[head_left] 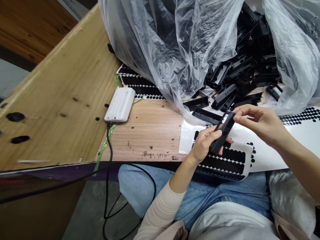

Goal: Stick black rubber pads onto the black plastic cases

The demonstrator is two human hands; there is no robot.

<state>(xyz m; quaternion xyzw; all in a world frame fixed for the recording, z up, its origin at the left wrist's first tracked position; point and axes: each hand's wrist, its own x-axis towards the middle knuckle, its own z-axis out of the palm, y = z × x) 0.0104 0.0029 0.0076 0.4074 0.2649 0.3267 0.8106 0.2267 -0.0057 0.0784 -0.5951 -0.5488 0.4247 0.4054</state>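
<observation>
My left hand (203, 143) is closed around a black plastic part (223, 133) with a carbon-weave pattern, held tilted above the table's front edge. The thumb and forefinger of my right hand (257, 121) pinch at the part's upper end; whether a small piece is between them, I cannot tell. Under my hands is a sheet of black round stickers (225, 161), overhanging the table edge above my lap. A white backing sheet (265, 153) with a few black dots lies beneath. Just beyond my left hand rests another black plastic frame (206, 115).
Clear plastic bags (175, 50) and a heap of black plastic parts (240, 70) fill the back. A white power bank (120, 105) with a black cable (108, 140) sits left, beside a slanted wooden panel (62, 96). More dot sheets (140, 85) lie under the bag.
</observation>
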